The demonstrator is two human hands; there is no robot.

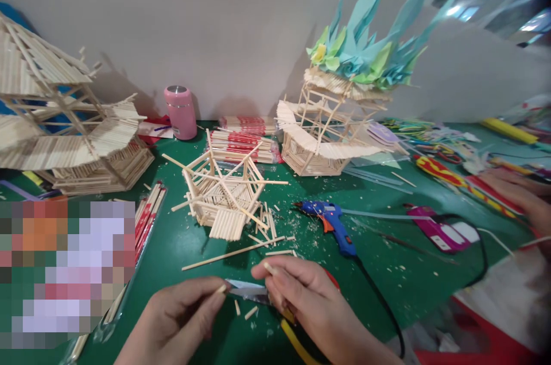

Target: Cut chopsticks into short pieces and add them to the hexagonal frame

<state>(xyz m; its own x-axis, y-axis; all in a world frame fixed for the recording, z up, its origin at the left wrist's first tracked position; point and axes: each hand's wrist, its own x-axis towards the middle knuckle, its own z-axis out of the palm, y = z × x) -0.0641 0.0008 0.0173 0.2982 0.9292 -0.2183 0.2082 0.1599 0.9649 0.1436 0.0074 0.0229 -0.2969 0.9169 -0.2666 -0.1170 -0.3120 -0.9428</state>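
Observation:
My left hand (181, 316) is closed in a pinch, with the pale end of a short wooden stick piece (221, 289) showing at the thumb and fingertip. Opposite it, my right hand (307, 296) pinches another short stick piece (270, 268). Scissors (249, 291) show their blades between the hands; my right hand covers their middle, so I cannot tell whether it touches them. Just beyond stands a small stick framework (228, 198) with a partly laid slatted edge. One long loose stick (232, 254) and several cut bits (251, 312) lie around.
A blue glue gun (329, 221) with a black cord lies to the right. Larger stick models stand at left (103, 147) and back right (322, 147), the latter topped with blue-green paper leaves. A pink flask (181, 113) and packs of sticks (241, 146) are behind. Another person's hand (520, 193) is far right.

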